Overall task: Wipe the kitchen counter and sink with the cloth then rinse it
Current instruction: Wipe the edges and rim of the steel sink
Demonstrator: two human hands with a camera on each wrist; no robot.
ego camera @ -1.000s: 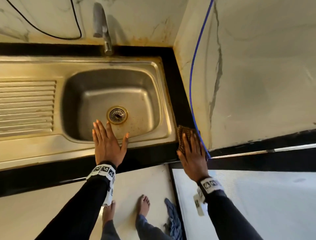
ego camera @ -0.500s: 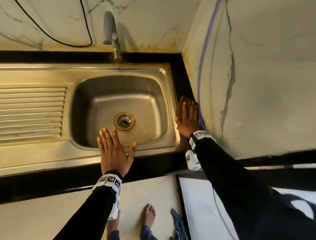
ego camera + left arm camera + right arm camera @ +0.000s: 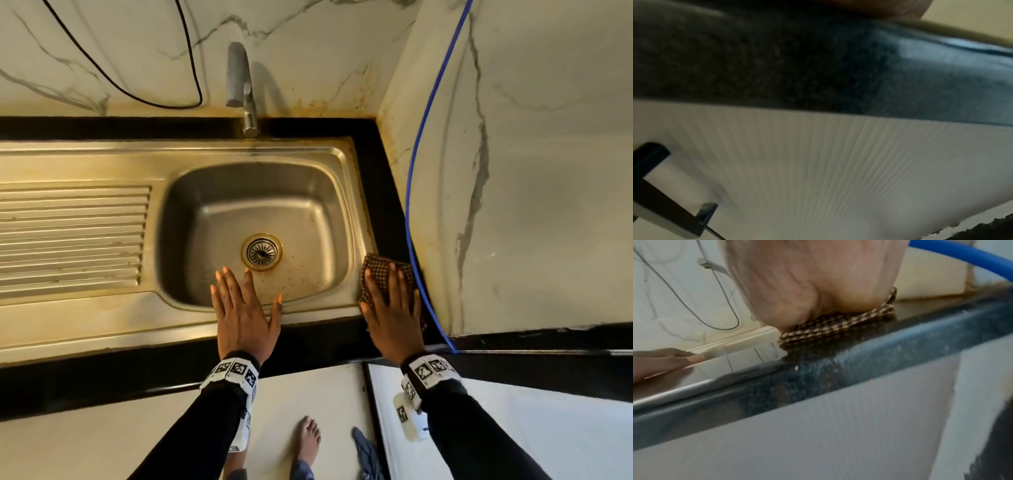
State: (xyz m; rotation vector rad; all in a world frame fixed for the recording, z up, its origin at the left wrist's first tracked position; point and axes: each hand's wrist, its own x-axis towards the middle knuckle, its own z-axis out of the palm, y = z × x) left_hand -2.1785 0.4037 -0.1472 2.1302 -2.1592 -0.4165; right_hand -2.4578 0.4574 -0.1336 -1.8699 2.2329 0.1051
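A brown checked cloth [image 3: 378,274] lies flat on the black counter strip [image 3: 383,212] between the steel sink [image 3: 102,315] and the right wall. My right hand [image 3: 390,291] presses it down with straight fingers; the right wrist view shows the cloth [image 3: 830,327] squeezed under the palm at the counter's front edge [image 3: 838,363]. My left hand [image 3: 243,294] rests flat on the sink's front rim, fingers spread and reaching over the basin, holding nothing. The left wrist view shows only the counter's dark front edge [image 3: 818,73] and the cabinet below.
A tap [image 3: 241,85] stands behind the basin, whose drain [image 3: 262,252] sits mid-floor. A blue hose [image 3: 414,192] runs down the right wall beside the cloth. A black cable [image 3: 137,99] loops on the back wall. White cabinet doors [image 3: 308,397] and bare feet [image 3: 308,438] are below.
My right hand slid the cloth away along the counter strip beside the sink, then drew it back toward the front edge. The left hand stayed on the sink rim.
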